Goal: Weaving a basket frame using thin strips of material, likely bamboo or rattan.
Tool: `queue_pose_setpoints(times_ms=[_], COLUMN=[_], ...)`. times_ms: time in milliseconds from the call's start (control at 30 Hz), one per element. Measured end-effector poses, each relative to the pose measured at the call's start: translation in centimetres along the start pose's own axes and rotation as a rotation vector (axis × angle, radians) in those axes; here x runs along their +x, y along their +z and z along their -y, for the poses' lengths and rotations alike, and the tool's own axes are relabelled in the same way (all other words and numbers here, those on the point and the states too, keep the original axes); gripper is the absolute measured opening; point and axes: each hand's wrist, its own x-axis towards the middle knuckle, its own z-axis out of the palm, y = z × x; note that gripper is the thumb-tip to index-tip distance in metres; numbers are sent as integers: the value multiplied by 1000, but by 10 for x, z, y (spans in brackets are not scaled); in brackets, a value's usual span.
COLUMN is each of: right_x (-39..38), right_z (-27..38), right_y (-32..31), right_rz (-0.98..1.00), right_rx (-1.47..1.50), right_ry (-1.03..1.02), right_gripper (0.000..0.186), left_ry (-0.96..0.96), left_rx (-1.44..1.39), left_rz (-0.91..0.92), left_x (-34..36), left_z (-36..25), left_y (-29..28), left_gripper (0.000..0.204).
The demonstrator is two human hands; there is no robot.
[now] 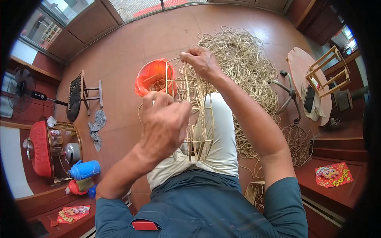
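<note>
A slim, open frame of thin pale rods (210,131) stands upright over my lap, with twisted cord (201,119) running along its length. My right hand (201,63) is closed at the frame's far end, its thumb and finger pinching a strand of cord. My left hand (162,123) is curled at the frame's left side, a little blurred. Whatever its fingers hold is hidden behind the hand. A thin loop of cord shows just left of that hand.
A big heap of loose beige cord (242,59) spreads over the floor ahead and right. An orange-lined bucket (145,77) stands beyond the frame. A low stool (91,93) and grey cloth (97,127) are at left, near a blue thermos (85,169). A round table (297,65) is at right.
</note>
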Motion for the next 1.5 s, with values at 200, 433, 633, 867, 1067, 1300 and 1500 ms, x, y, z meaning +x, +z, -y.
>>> queue_pose_setpoints(times_ms=[200, 433, 633, 867, 1067, 1300, 1500], right_x=[2, 4, 4, 2, -64, -185, -180], right_z=[2, 6, 6, 3, 10, 12, 6], right_y=[-1, -2, 1, 0, -23, -19, -21], right_rz=[-30, 13, -9, 21, -289, -29, 13], right_rx=[-45, -67, -109, -84, 91, 726, 435], right_ry=[-11, -4, -5, -17, -126, 229, 115], right_gripper=[46, 46, 46, 48, 50, 48, 53], left_ry=[-101, -265, -393, -336, -283, -226, -215], left_rx=[-149, -270, -494, -430, -336, -287, -296], left_rz=[64, 19, 43, 21, -57, -124, -139], left_x=[-44, -73, -85, -95, -114, -120, -120], left_z=[-26, -47, -53, -54, -51, -49, -48], left_y=[-6, 0, 5, 21, 29, 37, 36], left_gripper=[14, 10, 10, 11, 23, 28, 25])
